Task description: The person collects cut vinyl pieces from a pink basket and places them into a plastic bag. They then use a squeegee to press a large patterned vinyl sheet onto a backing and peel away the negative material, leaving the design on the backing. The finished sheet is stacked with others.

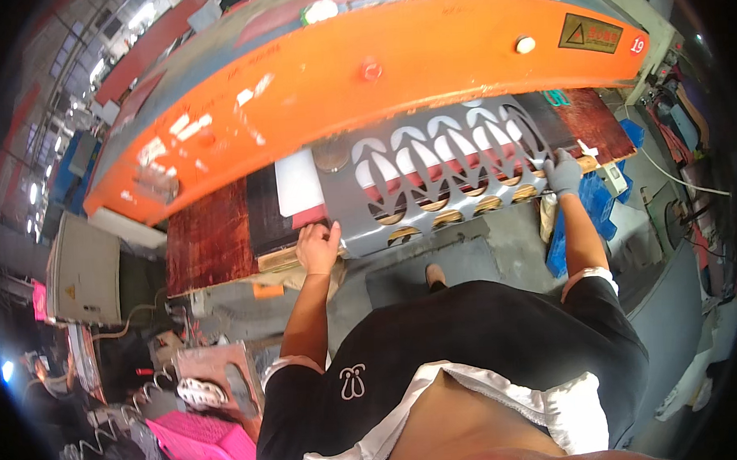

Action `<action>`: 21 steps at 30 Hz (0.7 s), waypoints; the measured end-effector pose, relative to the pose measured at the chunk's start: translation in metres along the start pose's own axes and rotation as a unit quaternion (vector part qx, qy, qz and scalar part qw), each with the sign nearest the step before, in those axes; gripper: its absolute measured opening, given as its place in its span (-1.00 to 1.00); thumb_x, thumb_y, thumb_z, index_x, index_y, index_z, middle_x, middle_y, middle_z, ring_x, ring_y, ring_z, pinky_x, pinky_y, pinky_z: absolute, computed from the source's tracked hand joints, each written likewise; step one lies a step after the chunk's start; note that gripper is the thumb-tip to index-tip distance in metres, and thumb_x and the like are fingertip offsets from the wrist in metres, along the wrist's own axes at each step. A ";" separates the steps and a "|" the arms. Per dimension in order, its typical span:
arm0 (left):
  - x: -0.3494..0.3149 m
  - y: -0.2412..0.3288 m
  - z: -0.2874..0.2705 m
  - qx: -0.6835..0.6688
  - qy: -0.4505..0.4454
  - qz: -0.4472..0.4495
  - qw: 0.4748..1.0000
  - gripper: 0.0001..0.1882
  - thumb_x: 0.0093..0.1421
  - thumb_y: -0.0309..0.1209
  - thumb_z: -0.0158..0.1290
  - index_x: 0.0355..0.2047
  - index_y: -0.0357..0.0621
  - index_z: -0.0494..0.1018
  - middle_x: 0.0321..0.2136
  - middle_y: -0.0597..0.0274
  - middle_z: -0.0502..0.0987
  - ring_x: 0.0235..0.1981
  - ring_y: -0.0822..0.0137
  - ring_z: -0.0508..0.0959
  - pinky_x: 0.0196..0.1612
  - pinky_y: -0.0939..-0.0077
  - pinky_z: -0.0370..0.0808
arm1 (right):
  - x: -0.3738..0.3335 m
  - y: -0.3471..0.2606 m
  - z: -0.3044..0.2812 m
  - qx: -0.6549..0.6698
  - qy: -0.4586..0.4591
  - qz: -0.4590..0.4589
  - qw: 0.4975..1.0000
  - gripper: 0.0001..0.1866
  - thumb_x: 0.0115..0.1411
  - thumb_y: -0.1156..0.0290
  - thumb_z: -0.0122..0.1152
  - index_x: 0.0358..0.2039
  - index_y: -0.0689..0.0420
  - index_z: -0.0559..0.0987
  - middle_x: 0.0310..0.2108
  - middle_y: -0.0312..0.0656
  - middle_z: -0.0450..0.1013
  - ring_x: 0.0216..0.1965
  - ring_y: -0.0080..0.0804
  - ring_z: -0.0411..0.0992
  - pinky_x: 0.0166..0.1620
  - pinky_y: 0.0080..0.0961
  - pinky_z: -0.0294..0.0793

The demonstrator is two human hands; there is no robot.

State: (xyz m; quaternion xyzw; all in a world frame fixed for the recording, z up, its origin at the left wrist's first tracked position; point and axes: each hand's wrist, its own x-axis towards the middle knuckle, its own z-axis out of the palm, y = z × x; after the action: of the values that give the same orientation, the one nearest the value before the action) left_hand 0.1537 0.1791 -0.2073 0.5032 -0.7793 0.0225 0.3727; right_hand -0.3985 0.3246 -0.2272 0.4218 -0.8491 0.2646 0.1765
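Note:
A grey sheet (342,208) with rows of sole-shaped cutouts lies across the press bed, its near edge overhanging toward me. My bare left hand (318,247) is closed at the sheet's near left edge, thumb against it and fingers curled beside red and white layers. At the opposite end, my right hand (563,173), in a grey glove, is closed around the near right corner; its fingertips are partly hidden. Close to that hand, a dark sole-shaped outline (532,131), perhaps a cutting die, is at the sheet's right end. White pieces (299,184) show left of the sheet and through its holes.
Above the bed spans an orange press beam (370,70). The worn red-brown bed (209,241) extends to both sides. A grey metal box (84,267) stands left, and a pink basket (204,447) sits lower left. Blue plastic (598,208) hangs beyond my right arm.

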 end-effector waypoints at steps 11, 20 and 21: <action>-0.122 0.052 -0.092 -0.120 -0.041 -0.065 0.990 -0.28 -0.10 -0.16 0.21 0.01 -0.28 0.22 -0.14 -0.12 0.34 -0.08 -0.05 0.32 0.00 0.14 0.24 | -0.098 0.010 -0.099 0.099 0.044 0.091 0.990 -0.53 -0.05 0.30 0.14 -0.12 0.28 0.42 -0.11 0.02 0.36 -0.04 -0.11 0.32 0.03 -0.36 0.26; -0.076 0.112 -0.075 0.030 -0.254 -0.109 0.961 -0.07 -0.19 -0.14 0.24 0.18 -0.04 0.07 0.23 -0.04 -0.08 0.16 -0.25 0.04 0.17 0.05 0.07 | -0.136 -0.187 -0.054 0.100 -0.081 -0.254 0.958 -0.43 -0.08 0.11 0.20 -0.08 0.18 0.41 -0.04 0.05 0.29 0.00 -0.06 0.23 0.04 -0.20 0.20; -0.080 0.110 -0.074 0.013 -0.251 -0.105 0.962 -0.09 -0.20 -0.16 0.24 0.17 -0.05 0.10 0.23 -0.04 -0.06 0.15 -0.23 0.06 0.16 0.06 0.10 | -0.145 -0.195 -0.052 0.035 -0.097 -0.279 0.955 -0.42 -0.06 0.07 0.18 -0.08 0.16 0.41 -0.01 0.05 0.27 0.03 -0.07 0.20 0.06 -0.17 0.15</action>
State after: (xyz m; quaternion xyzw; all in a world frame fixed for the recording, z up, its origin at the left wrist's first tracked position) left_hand 0.1239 0.3251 -0.1649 0.5762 -0.7905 -0.1334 0.1589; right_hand -0.1524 0.3473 -0.2032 0.6712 -0.7013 0.1918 0.1449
